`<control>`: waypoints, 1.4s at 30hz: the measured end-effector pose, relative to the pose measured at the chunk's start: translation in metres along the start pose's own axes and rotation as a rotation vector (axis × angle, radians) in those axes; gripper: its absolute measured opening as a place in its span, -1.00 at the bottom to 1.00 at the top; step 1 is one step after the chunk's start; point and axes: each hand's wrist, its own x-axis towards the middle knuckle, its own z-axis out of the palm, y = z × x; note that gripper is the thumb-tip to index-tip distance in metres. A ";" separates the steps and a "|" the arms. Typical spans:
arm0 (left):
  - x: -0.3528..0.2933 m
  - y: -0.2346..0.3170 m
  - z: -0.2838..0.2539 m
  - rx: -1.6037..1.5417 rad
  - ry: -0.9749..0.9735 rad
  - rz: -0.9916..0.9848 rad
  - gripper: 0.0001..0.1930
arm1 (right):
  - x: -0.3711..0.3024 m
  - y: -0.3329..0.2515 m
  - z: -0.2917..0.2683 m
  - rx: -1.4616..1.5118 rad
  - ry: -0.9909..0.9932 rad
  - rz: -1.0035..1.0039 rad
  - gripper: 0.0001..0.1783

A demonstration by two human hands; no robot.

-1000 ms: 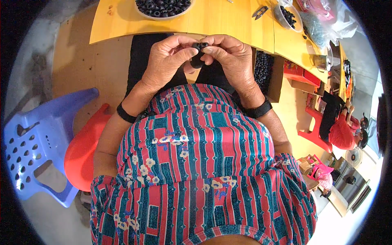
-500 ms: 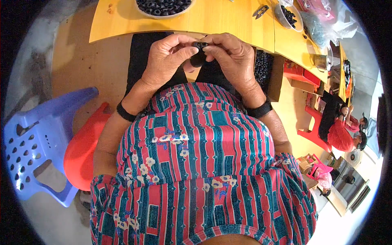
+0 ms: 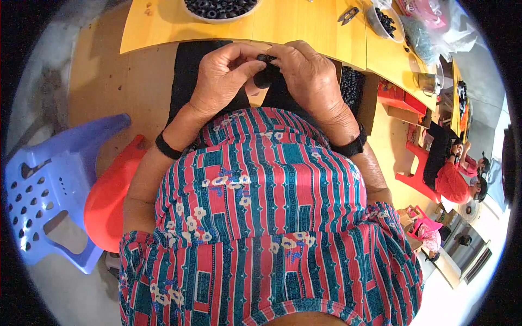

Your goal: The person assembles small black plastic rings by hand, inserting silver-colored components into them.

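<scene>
In front of my lap, the thumb and fingers of my left hand (image 3: pixel 225 79) pinch a small black piece (image 3: pixel 265 58). My right hand (image 3: pixel 310 76) meets it from the other side, its bent fingers gripping the same piece; the back of this hand faces up and covers much of the grip. More black material (image 3: pixel 264 79) shows just below, beside a left fingertip; whether it belongs to the piece I cannot tell. Beyond my hands, a round bowl (image 3: pixel 223 20) full of black ring-shaped parts stands on the yellow table (image 3: pixel 293 24).
Thread snips (image 3: pixel 348 16) and a clear tub (image 3: pixel 399 33) with black parts lie farther right, near plastic bags (image 3: pixel 421 41). Under the table is a box (image 3: pixel 370 100) of black pieces. A blue plastic stool (image 3: pixel 60 185) and a red seat (image 3: pixel 111 201) stand left. Other people (image 3: pixel 454 182) sit at right.
My right hand has rolled over so that its back faces up more, its fingers curling further over the black piece. My left hand keeps nearly the same pinch.
</scene>
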 end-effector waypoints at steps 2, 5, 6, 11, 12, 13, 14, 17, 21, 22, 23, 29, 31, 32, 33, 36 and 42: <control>0.000 0.002 0.000 0.022 -0.003 0.006 -0.84 | -0.002 0.000 0.001 0.104 -0.002 0.075 -0.70; 0.001 0.003 -0.001 0.029 -0.010 0.015 -0.83 | -0.001 0.003 0.006 0.231 0.001 0.160 -0.73; 0.002 0.003 -0.002 0.013 -0.013 0.017 -0.83 | 0.000 0.003 0.007 0.254 0.004 0.169 -0.75; 0.003 -0.011 -0.006 0.031 0.006 0.058 -0.82 | 0.002 0.005 0.007 0.190 -0.016 0.130 -0.78; 0.003 -0.012 -0.005 0.056 0.017 0.094 -0.82 | 0.003 0.006 0.006 0.191 -0.006 0.102 -0.78; 0.003 -0.012 -0.005 0.055 0.016 0.093 -0.82 | 0.003 0.006 0.006 0.190 -0.006 0.103 -0.78; 0.003 -0.011 -0.003 0.045 0.030 0.091 -0.82 | 0.003 0.005 0.004 0.180 -0.015 0.106 -0.79; 0.003 -0.004 -0.001 0.001 0.031 0.049 -0.82 | 0.000 0.008 0.005 0.164 -0.028 0.106 -0.78; 0.003 -0.005 -0.001 -0.041 0.037 0.010 -0.83 | 0.002 0.010 0.004 0.033 -0.024 -0.006 -0.71; 0.002 -0.005 0.000 -0.043 0.038 0.007 -0.83 | 0.002 0.009 0.004 0.034 -0.027 -0.005 -0.71; 0.002 -0.004 0.000 -0.015 0.040 0.005 -0.84 | 0.002 0.007 0.002 0.007 -0.052 -0.009 -0.68; 0.002 -0.002 0.001 0.047 0.032 0.017 -0.84 | 0.003 0.000 -0.002 -0.106 -0.154 -0.026 -0.61; 0.001 -0.002 0.000 0.029 0.032 0.016 -0.84 | 0.003 0.002 0.000 -0.089 -0.144 -0.030 -0.60; 0.001 -0.002 0.000 0.055 0.035 0.019 -0.85 | 0.003 0.005 0.002 -0.023 -0.108 -0.029 -0.62; 0.001 -0.001 0.000 0.081 0.037 0.023 -0.86 | 0.003 0.007 0.004 0.043 -0.073 -0.027 -0.64; 0.000 -0.009 -0.001 -0.025 0.010 -0.020 -0.88 | -0.001 0.006 0.007 0.318 -0.031 0.220 -0.75; 0.001 -0.011 -0.002 -0.042 -0.021 0.003 -0.89 | -0.006 0.003 0.018 1.054 0.021 0.600 -0.90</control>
